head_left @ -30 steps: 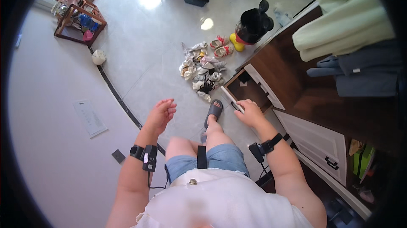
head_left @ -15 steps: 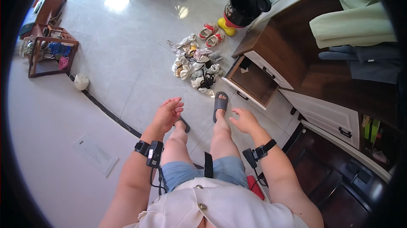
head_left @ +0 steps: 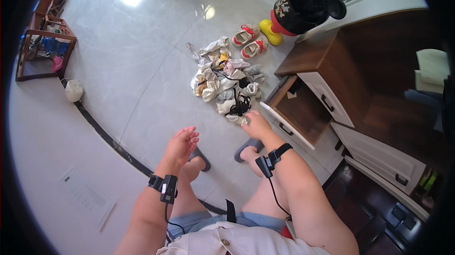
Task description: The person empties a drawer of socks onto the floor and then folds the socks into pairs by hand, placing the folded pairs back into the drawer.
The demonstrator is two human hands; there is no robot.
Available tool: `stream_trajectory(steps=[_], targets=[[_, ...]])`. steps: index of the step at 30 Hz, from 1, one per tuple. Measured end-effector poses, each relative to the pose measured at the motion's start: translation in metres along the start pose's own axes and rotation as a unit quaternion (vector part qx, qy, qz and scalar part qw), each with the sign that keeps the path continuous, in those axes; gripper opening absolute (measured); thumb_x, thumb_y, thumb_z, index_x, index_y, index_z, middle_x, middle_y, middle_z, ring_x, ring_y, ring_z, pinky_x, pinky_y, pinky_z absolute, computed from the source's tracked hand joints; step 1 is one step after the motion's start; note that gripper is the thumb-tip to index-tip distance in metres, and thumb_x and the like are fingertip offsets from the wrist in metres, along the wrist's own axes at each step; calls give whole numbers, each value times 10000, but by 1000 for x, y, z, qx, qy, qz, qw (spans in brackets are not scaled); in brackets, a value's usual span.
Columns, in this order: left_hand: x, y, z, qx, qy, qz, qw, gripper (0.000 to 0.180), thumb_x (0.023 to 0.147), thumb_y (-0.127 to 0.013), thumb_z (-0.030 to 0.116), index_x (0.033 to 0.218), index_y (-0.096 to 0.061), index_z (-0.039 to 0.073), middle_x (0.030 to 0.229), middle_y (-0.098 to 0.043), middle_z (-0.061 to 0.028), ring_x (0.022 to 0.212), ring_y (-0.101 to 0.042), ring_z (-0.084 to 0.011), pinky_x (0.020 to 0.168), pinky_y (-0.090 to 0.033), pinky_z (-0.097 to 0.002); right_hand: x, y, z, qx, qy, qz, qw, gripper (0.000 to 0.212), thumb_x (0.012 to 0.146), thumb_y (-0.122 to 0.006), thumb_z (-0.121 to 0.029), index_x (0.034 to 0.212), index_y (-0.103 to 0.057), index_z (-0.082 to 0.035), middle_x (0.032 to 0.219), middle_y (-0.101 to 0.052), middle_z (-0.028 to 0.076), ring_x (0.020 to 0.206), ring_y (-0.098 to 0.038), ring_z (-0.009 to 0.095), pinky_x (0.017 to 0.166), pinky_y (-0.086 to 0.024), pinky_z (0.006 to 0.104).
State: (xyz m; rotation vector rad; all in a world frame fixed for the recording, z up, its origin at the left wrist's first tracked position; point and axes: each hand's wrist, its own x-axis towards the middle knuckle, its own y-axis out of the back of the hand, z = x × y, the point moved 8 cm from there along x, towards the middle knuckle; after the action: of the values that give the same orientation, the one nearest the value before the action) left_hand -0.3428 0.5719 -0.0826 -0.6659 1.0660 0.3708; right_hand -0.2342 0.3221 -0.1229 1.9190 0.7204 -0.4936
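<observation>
On the floor ahead lies a heap of crumpled socks (head_left: 211, 89), mostly white and grey, with a tangle of thin black straps or cord (head_left: 240, 104) at its near right. My right hand (head_left: 257, 126) reaches to the near edge of the heap, thumb and fingers apart beside a whitish sock (head_left: 235, 119); whether the fingertips touch it I cannot tell. My left hand (head_left: 182, 145) hangs in the air nearer to me, fingers loosely bent and parted, with nothing in it. Each forearm wears a black strap with a small device.
An open drawer (head_left: 303, 112) juts from the wooden cabinet (head_left: 327, 51) at the right of the heap. Red-trimmed shoes (head_left: 254, 47) stand behind it, near a black bin with round ears and yellow feet (head_left: 303, 8). A wooden stand (head_left: 47, 34) is far left.
My right hand has moved forward and left to the near edge of the heap. The left hand has dropped slightly nearer to me. My body leans lower and my feet have shifted.
</observation>
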Motion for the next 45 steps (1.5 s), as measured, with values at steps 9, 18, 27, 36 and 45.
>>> stream_trajectory(steps=[9,18,27,36,45], targets=[[169,3,-15,57,-49,-59,995,157,898,-558,151,1037,-559,78,870,-611,-21,730,-564,-80,631,-456,-206,191,-88,121,-61,-94,-9,994,453,779,-617,-291,1203,-590,-132,1418,-334,177,1198,-470,337,993,-395,391],[173,-52,9,130,-116,-123,977,198,885,-579,168,1066,-557,91,894,-598,7,781,-547,-76,713,-430,-227,151,29,45,145,-4,183,972,190,785,-614,-94,960,-664,-39,919,-658,125,853,-606,245,785,-483,337],[159,-96,20,70,-141,-277,948,723,852,-650,299,1407,-239,86,1306,-449,-86,1175,-472,-215,972,-402,-403,69,13,-44,759,34,17,651,393,884,-537,-56,1266,-445,-84,812,-530,-7,657,-520,72,563,-460,209],[149,-77,57,-63,-181,-245,950,314,925,-504,270,1146,-522,48,1112,-589,-107,1003,-570,-203,908,-452,-362,71,-30,-79,599,128,-62,788,418,826,-646,-47,1218,-504,-23,845,-573,-24,658,-504,34,577,-427,202],[133,-75,51,47,-193,-201,959,371,918,-548,229,1241,-447,77,1098,-587,-50,994,-579,-157,832,-491,-323,69,-5,-70,405,183,-117,888,284,750,-756,-189,955,-630,-37,770,-564,-39,677,-470,39,568,-385,204]])
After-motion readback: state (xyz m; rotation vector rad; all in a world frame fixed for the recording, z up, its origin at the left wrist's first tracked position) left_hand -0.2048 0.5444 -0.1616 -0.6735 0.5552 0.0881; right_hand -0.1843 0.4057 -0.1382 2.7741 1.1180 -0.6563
